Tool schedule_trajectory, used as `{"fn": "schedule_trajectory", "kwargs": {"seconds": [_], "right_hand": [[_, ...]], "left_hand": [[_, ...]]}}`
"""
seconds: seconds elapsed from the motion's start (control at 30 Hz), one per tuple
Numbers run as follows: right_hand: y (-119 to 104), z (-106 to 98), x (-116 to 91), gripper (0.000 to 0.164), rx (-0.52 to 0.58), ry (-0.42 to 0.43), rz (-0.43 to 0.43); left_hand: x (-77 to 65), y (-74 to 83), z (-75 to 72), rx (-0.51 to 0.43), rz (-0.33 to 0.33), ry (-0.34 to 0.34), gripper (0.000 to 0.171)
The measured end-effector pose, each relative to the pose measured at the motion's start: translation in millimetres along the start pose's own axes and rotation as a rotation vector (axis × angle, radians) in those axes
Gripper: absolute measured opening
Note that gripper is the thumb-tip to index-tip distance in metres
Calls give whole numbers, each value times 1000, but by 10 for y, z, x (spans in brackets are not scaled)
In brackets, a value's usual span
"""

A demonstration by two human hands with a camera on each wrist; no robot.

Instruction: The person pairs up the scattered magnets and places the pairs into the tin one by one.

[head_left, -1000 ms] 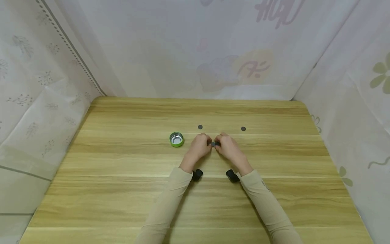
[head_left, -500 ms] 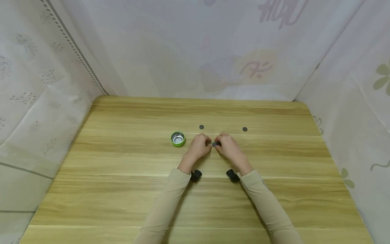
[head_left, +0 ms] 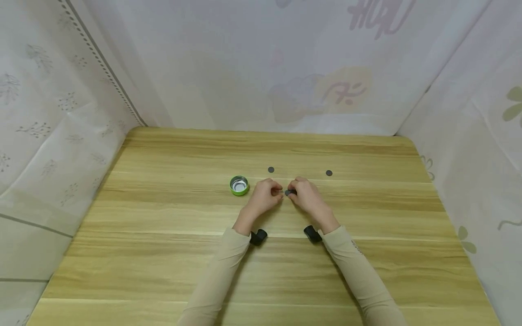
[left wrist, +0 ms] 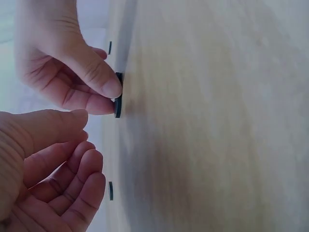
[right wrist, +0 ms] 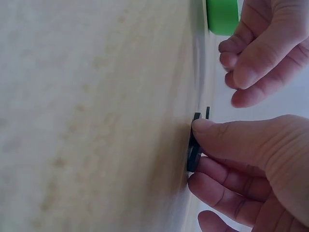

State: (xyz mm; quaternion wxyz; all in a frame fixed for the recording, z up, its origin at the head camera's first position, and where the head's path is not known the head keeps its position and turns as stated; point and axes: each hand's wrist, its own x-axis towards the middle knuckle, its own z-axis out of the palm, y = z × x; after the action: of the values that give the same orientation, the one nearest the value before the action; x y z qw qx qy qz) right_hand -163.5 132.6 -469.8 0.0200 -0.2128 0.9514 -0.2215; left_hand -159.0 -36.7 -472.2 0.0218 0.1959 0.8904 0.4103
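Observation:
In the head view my right hand (head_left: 308, 199) is at the middle of the table, with dark round discs (head_left: 287, 193) at its fingertips. The right wrist view has its thumb and fingers pinching these black discs (right wrist: 194, 157) low at the tabletop; two seem to overlap. To their left is my left hand (head_left: 263, 198), fingers loosely bent, thumb near the index finger. Nothing shows between its fingertips (left wrist: 79, 116) in the left wrist view. Farther back lie two more dark discs, one on the left (head_left: 271, 170) and one on the right (head_left: 329, 173).
A round green tin (head_left: 239, 185) with a silvery inside stands left of my left hand. Black wrist devices (head_left: 258, 237) show under both sleeves. The wooden table (head_left: 163, 262) ends at patterned cloth (head_left: 204, 68) behind and at both sides.
My left hand has drawn back slightly to the left from the discs, and the gap between its thumb and fingers has widened. The right hand stays at the discs. The head view has shifted slightly.

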Motion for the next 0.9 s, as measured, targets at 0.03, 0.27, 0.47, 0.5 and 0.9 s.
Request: {"fn": "schedule_trajectory", "kwargs": {"seconds": [0.03,0.27,0.47,0.5,0.9], "right_hand": [[4,-1,1,12,1,-3,1],[25,-12,-1,10,2,-14,18],[20,-20,-3,10,9,-20,7],[15,-22,-2,10,9,-24,4],[32,-30,31,10,-4,-77,-20]], "left_hand": [[-12,3,-8,-25,0,5,14],[-84,-14,-43,-136,6,49,16],[-137,-50,-56,-172,19,92,17],[-149,-55,-61,-178,19,98,17],[-281,-87,-127,-260,29,128,22]]}}
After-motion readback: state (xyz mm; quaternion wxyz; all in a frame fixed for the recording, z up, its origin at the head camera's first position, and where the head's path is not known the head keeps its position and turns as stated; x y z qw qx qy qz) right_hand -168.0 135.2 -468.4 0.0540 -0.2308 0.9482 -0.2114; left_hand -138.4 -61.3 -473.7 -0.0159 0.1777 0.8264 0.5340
